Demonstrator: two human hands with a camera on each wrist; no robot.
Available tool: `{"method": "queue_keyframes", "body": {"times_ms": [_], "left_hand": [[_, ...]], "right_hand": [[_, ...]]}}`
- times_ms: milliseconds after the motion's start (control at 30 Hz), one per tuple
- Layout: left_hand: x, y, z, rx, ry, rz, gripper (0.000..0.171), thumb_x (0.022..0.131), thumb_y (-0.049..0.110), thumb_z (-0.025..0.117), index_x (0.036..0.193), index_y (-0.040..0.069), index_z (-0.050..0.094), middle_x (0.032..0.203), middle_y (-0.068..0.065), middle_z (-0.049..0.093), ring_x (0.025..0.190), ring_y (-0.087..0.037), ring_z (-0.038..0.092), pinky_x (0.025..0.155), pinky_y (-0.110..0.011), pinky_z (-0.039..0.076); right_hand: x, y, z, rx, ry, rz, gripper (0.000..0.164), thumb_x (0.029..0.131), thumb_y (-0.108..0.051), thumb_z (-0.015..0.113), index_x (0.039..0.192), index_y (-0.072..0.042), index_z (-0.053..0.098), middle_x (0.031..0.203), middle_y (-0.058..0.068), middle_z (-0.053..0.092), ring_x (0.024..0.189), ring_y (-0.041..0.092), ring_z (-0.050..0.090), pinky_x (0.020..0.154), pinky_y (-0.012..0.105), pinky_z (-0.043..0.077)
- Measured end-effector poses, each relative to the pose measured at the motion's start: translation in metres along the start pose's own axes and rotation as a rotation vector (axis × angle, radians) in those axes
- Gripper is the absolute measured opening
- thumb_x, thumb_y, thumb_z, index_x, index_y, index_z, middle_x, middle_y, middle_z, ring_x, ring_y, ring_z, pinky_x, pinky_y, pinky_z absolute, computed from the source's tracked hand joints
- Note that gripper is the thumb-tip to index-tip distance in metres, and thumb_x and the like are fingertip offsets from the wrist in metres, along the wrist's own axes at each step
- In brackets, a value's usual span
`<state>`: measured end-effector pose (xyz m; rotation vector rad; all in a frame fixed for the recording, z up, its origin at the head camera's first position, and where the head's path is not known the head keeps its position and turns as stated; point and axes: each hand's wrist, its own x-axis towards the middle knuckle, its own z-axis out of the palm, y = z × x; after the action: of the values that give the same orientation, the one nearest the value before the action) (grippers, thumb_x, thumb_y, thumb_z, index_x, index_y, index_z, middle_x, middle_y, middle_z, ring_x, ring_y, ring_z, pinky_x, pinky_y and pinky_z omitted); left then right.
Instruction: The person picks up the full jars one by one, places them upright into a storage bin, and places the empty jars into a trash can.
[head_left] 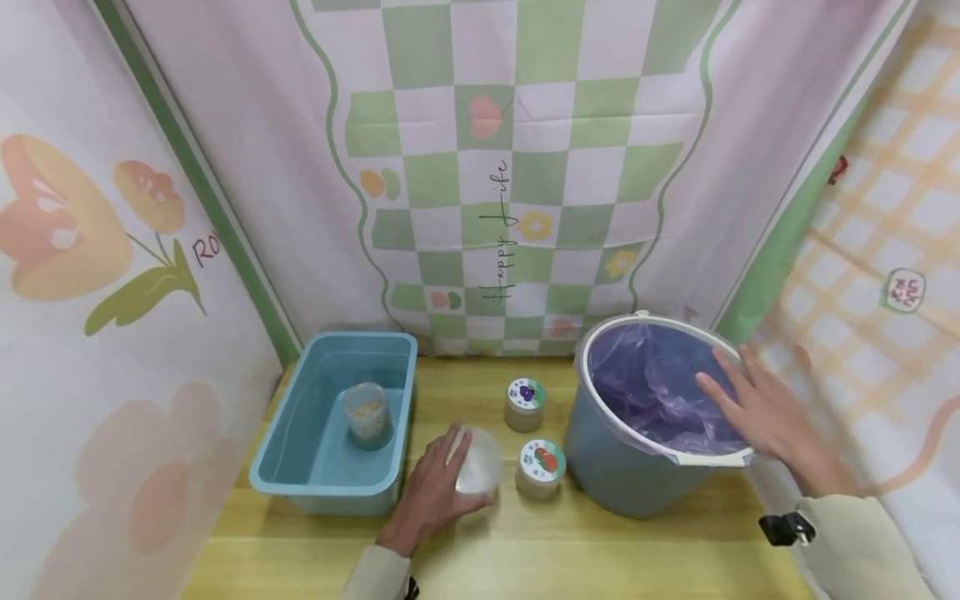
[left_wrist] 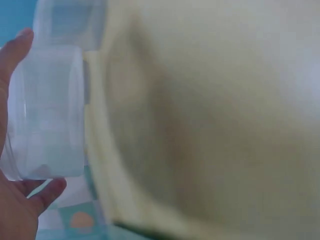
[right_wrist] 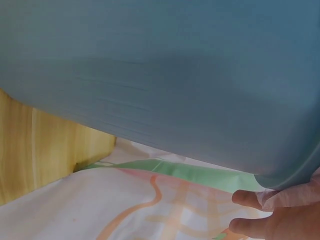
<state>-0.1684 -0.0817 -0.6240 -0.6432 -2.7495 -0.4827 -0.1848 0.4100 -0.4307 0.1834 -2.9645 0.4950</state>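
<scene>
My left hand (head_left: 435, 487) grips a clear plastic tub (head_left: 478, 462) just above the wooden table, thumb on one side and fingers on the other. In the left wrist view that tub (left_wrist: 47, 115) looks see-through, and another clear tub (left_wrist: 70, 22) shows beyond it. My right hand (head_left: 772, 417) lies at the right rim of a blue-grey bucket (head_left: 630, 475), its fingers spread and fairly straight. A purple plastic bag (head_left: 637, 375) lines the bucket and folds over its rim. In the right wrist view, right fingers (right_wrist: 249, 227) show beside the bag's edge.
On the left stands a blue basin (head_left: 322, 492) with a clear cup (head_left: 367, 412) of pale grains inside. Two lidded jars (head_left: 525, 404) with fruit-printed tops sit between basin and bucket. Patterned cloth (head_left: 495, 167) hangs behind and on both sides of the wooden table (head_left: 525, 558).
</scene>
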Motion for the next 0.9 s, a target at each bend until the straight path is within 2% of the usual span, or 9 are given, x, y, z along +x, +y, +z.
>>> {"method": "queue_keyframes", "body": {"times_ms": [133,233,367,700,900], "left_hand": [[0.02,0.003,-0.016,0.035,-0.053,-0.046,0.115,0.075,0.084,0.059,0.161,0.02,0.018,0.167,-0.008,0.017,0.141,-0.035,0.039,0.11,-0.051,0.042],[0.032,0.005,-0.027,0.029,-0.058,-0.052,0.113,0.077,0.082,0.06,0.161,0.019,0.018,0.167,-0.009,0.017,0.143,-0.038,0.037,0.111,-0.053,0.04],[0.045,0.008,-0.038,0.033,-0.01,-0.02,0.112,0.077,0.076,0.067,0.161,0.016,0.022,0.166,-0.012,0.021,0.142,-0.04,0.038,0.109,-0.056,0.041],[0.082,0.018,-0.067,0.081,0.105,0.049,0.114,0.076,0.077,0.066,0.16,0.014,0.023,0.166,-0.013,0.019,0.135,-0.037,0.046,0.102,-0.051,0.049],[0.108,0.026,-0.088,0.094,0.177,0.089,0.115,0.074,0.073,0.072,0.159,0.012,0.025,0.165,-0.014,0.021,0.134,-0.037,0.046,0.1,-0.052,0.05]], "right_hand": [[0.0,-0.001,-0.001,0.0,-0.002,0.001,0.07,0.106,-0.048,0.037,0.161,-0.013,0.013,0.164,0.024,-0.012,0.135,0.068,0.016,0.103,0.078,0.015],[0.0,-0.002,-0.001,-0.001,-0.007,0.0,0.07,0.106,-0.048,0.036,0.162,-0.013,0.012,0.164,0.025,-0.012,0.136,0.068,0.015,0.103,0.078,0.014],[0.0,-0.001,0.0,-0.003,-0.013,0.0,0.069,0.106,-0.048,0.035,0.162,-0.013,0.012,0.164,0.025,-0.012,0.136,0.068,0.014,0.104,0.077,0.014],[-0.001,-0.003,-0.003,-0.009,-0.024,0.003,0.071,0.106,-0.049,0.034,0.161,-0.012,0.01,0.163,0.024,-0.014,0.136,0.067,0.013,0.105,0.077,0.013],[-0.002,-0.004,-0.003,-0.018,-0.025,0.001,0.071,0.107,-0.049,0.033,0.161,-0.009,0.012,0.163,0.026,-0.013,0.142,0.063,0.005,0.11,0.074,0.008]]}}
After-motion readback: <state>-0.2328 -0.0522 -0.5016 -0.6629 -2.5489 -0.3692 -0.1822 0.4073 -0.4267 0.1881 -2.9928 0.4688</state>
